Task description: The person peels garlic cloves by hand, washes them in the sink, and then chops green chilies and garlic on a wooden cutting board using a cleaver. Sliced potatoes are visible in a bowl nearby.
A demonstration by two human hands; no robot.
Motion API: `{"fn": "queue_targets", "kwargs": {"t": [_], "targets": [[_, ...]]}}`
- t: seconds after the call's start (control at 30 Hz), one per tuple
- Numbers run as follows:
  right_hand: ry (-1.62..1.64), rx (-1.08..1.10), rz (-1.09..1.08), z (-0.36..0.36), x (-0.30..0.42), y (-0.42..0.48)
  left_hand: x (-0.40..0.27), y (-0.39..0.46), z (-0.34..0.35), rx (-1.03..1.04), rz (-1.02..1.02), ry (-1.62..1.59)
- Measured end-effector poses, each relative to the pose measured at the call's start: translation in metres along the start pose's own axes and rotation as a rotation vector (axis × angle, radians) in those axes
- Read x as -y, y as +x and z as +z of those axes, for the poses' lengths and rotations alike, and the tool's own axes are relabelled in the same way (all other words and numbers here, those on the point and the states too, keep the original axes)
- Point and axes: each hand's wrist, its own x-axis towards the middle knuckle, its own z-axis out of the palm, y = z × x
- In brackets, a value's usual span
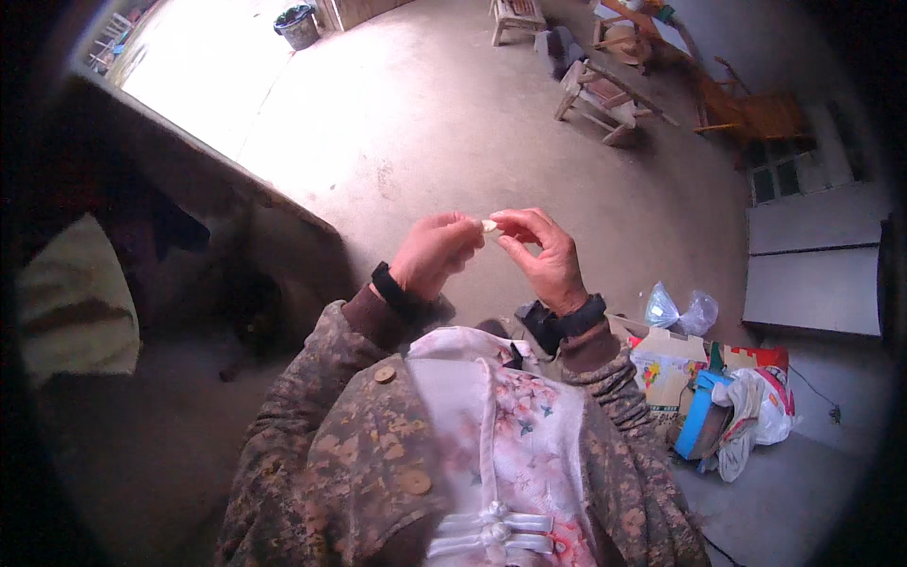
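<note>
A small pale piece [489,225], too small to identify, is pinched at the fingertips of my left hand [441,249]. My right hand [544,256] is close beside it, with the index fingertip at the piece's edge. Between the right thumb and index finger there is a gap, the thumb tip sitting lower and apart from the piece. Both hands are raised in front of my chest, above the concrete floor. A dark band circles each wrist below the hand.
Cardboard boxes [666,361], a blue object [698,414] and plastic bags [772,404] are gathered at my right. Wooden chairs [606,99] stand farther off. A dark bucket [297,28] is near the bright doorway. A dark-sided edge [283,191] runs along the left.
</note>
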Motion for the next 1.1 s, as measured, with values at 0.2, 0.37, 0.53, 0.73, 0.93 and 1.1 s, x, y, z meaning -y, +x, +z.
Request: {"fn": "queue_targets", "kwargs": {"t": [0.2,0.37,0.53,0.73,0.93,1.1], "targets": [[-0.088,-0.004,-0.034,0.016,-0.034,0.116,-0.068,0.08,-0.026,-0.032,0.044,-0.167],[0.119,0.03,0.071,0.018,-0.058,0.226,-0.125,0.16,-0.046,-0.14,0.106,-0.223],[0.034,0.123,-0.108,0.021,-0.074,0.345,-0.208,0.217,-0.057,-0.189,0.173,-0.154],[-0.059,0.248,-0.369,0.046,-0.074,0.474,-0.279,0.266,-0.104,-0.253,0.25,-0.227],[-0.131,0.422,-0.653,0.116,-0.072,0.575,-0.339,0.286,-0.185,-0.264,0.272,-0.289],[-0.239,0.49,-0.736,0.2,-0.055,0.66,-0.404,0.304,-0.274,-0.342,0.327,-0.352]]}}
